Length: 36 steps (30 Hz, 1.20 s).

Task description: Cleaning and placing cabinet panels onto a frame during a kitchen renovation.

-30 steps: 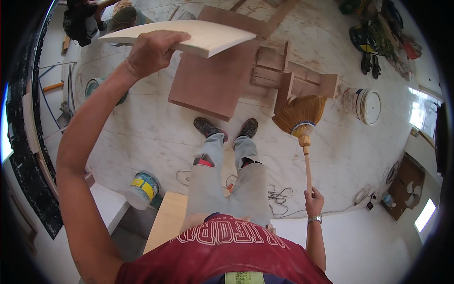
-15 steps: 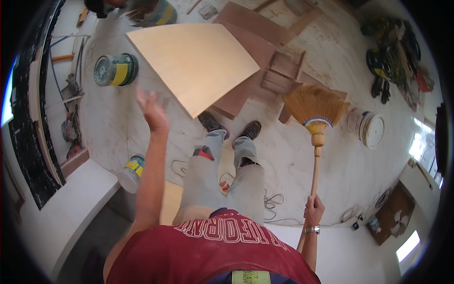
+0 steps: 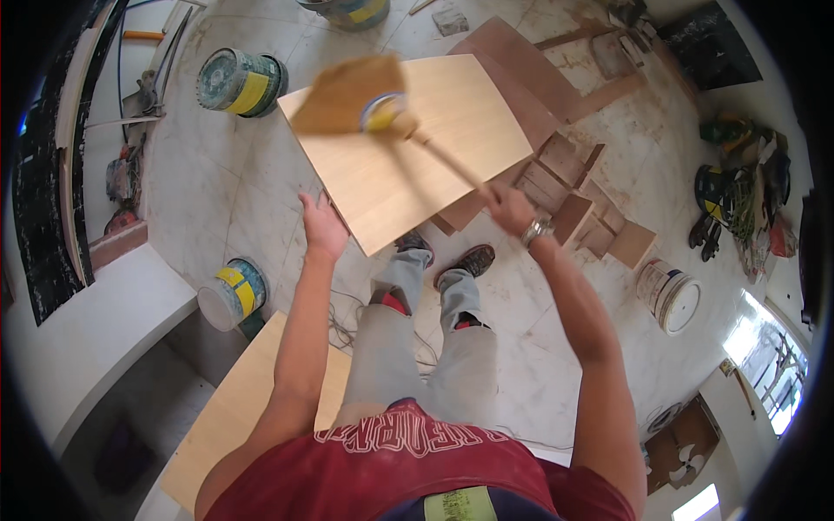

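Note:
A pale wooden board [image 3: 469, 113] with a smooth face lies in front of me, above the floor. My left hand [image 3: 325, 231] is at its near left edge, thumb apart and some fingers hidden behind the edge. Wrapped round the wooden handle of a straw broom [image 3: 345, 94] is my right hand [image 3: 511, 208], to the right of the board. The broom is tilted to the left across the board, its bristles over the far left part and blurred by motion. Whether the bristles touch the wood I cannot tell.
Brown wood sheets [image 3: 508, 65] and several small brown boxes or blocks [image 3: 565, 165] lie beyond the board. Paint buckets stand at the left [image 3: 248, 82], nearer left [image 3: 233, 293] and right [image 3: 669, 295]. Another pale board [image 3: 230, 408] is beside my left arm; cords [image 3: 343, 326] trail near my feet.
My right hand has swung the broom from upright at the right to over the board. The left hand has come from the air to the board's edge. The view has shifted too.

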Each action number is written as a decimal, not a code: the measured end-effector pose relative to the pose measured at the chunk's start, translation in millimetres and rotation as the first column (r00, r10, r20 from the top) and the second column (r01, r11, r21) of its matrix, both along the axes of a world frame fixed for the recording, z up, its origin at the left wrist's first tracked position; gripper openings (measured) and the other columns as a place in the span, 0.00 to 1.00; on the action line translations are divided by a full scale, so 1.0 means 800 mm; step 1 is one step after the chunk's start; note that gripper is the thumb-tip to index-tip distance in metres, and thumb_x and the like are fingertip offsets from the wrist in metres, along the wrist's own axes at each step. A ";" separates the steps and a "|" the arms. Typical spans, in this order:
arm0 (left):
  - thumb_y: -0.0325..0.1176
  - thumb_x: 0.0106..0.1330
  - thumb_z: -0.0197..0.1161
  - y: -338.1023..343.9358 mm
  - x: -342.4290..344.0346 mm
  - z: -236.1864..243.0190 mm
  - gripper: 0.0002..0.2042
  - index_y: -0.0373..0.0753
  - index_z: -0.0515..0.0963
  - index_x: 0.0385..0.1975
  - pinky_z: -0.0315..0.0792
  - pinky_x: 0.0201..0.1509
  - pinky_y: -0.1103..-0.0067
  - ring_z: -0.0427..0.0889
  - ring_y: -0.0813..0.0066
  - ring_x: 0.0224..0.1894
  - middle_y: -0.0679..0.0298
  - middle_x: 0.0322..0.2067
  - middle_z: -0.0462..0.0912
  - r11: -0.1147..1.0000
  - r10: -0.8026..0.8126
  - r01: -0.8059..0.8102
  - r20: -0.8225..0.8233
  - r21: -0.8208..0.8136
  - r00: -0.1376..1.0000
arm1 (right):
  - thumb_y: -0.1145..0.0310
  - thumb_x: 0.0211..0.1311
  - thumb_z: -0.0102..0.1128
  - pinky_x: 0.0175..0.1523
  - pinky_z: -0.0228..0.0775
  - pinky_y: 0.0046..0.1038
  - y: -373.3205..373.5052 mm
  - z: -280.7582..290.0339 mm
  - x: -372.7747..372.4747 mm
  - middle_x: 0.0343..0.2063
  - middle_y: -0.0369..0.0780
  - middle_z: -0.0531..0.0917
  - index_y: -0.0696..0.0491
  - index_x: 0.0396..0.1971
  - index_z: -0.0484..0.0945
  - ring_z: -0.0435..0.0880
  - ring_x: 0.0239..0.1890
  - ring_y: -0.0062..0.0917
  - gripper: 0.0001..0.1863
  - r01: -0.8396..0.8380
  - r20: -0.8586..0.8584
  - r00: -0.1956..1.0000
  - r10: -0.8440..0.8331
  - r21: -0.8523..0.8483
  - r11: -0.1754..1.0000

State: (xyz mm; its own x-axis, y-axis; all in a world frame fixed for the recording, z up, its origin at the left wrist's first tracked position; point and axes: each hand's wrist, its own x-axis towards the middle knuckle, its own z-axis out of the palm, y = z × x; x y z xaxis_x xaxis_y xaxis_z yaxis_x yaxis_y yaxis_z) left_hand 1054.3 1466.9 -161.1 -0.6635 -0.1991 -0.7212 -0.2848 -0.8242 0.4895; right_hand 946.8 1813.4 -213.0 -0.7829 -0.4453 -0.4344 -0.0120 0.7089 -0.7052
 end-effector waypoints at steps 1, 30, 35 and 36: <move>0.67 0.68 0.26 -0.003 -0.005 -0.006 0.40 0.38 0.56 0.67 0.51 0.71 0.64 0.59 0.58 0.68 0.57 0.65 0.62 1.000 -0.004 0.004 0.002 -0.008 1.000 | 0.52 0.67 0.47 0.47 0.72 0.42 0.008 -0.044 -0.031 0.37 0.52 0.83 0.54 0.42 0.79 0.81 0.42 0.47 0.21 0.077 0.036 0.996 -0.079 0.050 0.996; 0.63 0.69 0.37 -0.076 -0.004 -0.072 0.34 0.40 0.63 0.62 0.56 0.66 0.57 0.66 0.60 0.60 0.59 0.57 0.69 0.961 -0.235 0.190 0.232 0.203 0.944 | 0.59 0.63 0.58 0.31 0.72 0.42 0.131 0.294 0.175 0.21 0.46 0.81 0.53 0.47 0.77 0.80 0.24 0.42 0.18 0.124 0.155 0.967 -0.204 0.412 0.903; 0.61 0.70 0.39 -0.046 -0.024 -0.056 0.33 0.41 0.61 0.64 0.55 0.67 0.58 0.64 0.59 0.63 0.59 0.61 0.66 0.962 -0.267 0.240 0.262 0.132 0.927 | 0.54 0.61 0.57 0.36 0.74 0.39 0.192 0.111 0.037 0.27 0.41 0.84 0.44 0.45 0.78 0.83 0.30 0.39 0.15 -0.313 0.055 0.946 0.319 0.404 0.859; 0.60 0.70 0.42 -0.039 -0.033 -0.049 0.32 0.41 0.60 0.65 0.55 0.67 0.58 0.64 0.58 0.64 0.59 0.62 0.66 0.963 -0.268 0.252 0.371 0.092 0.889 | 0.53 0.61 0.57 0.36 0.75 0.39 0.215 0.087 0.001 0.29 0.42 0.84 0.43 0.44 0.78 0.83 0.31 0.39 0.15 -0.310 0.109 0.949 0.295 0.479 0.821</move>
State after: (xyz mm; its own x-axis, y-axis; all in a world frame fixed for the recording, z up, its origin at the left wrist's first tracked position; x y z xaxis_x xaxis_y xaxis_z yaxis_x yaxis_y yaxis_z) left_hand 1027.9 1436.1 -200.6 -0.3647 -0.0219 -0.9309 -0.6479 -0.7121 0.2706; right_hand 948.0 1985.2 -143.3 -0.6279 -0.3840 -0.6770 -0.2677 0.9233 -0.2755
